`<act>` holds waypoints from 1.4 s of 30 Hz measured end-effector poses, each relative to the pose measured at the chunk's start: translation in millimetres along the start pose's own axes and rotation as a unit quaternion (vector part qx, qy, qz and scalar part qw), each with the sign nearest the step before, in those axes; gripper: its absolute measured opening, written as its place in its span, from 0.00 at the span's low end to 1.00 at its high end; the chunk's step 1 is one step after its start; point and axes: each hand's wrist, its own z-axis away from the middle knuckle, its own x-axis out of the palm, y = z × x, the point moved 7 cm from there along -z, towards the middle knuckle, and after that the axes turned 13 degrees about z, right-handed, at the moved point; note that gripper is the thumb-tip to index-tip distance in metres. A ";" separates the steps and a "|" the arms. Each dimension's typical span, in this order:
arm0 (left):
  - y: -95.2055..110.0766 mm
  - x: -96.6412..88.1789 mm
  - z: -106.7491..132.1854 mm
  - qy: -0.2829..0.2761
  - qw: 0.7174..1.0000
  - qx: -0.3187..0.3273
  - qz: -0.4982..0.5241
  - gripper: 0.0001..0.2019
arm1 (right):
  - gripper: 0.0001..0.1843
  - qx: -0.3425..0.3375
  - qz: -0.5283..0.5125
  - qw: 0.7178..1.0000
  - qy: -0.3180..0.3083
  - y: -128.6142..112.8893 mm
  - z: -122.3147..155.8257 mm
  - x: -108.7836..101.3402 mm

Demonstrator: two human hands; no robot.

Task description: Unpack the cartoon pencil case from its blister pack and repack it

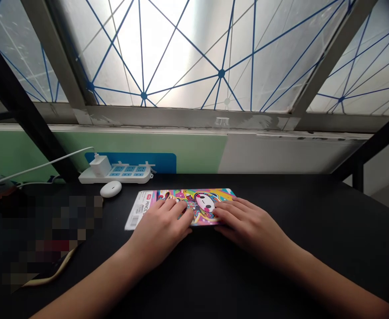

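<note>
Both hands are laid palm-down on the pencil case (194,206), no closed grip seen: the left hand (159,230) and right hand (250,228) are held open and flat, fingers lightly curved and resting on top. The left fingers (177,208) are placed on the case's left-centre, the right fingers (229,210) on its right part, with the two sets just apart over the middle. The case is lying flat on a black table (314,226), cartoon-printed in bright colours, with a white label strip (139,210) at its left end, partly reading "PENCI". Just left of it a white oval object (111,188) is lying, kind not settled. Beyond that a white power strip (127,176) is placed at the table's far edge, a white charger (100,166) plugged in, its white cable (48,164) led off left. A pixelated blurred patch (48,235) covers the table's left part, contents unreadable. A frosted window with blue lines (181,53) is seen above a green wall panel (147,146)
</note>
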 end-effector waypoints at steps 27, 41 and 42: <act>-53.8 19.0 16.0 -0.099 0.967 -0.198 0.129 0.51 | 0.25 0.045 -0.102 0.974 -0.197 46.8 19.6 3.2; -56.0 19.8 17.2 -0.103 0.965 -0.189 0.149 0.43 | 0.35 0.032 -0.088 0.978 -0.188 -6.3 -0.9 18.6; -57.0 19.7 17.5 -0.105 0.964 -0.191 0.153 0.42 | 0.32 0.041 -0.092 0.977 -0.191 4.4 2.5 14.4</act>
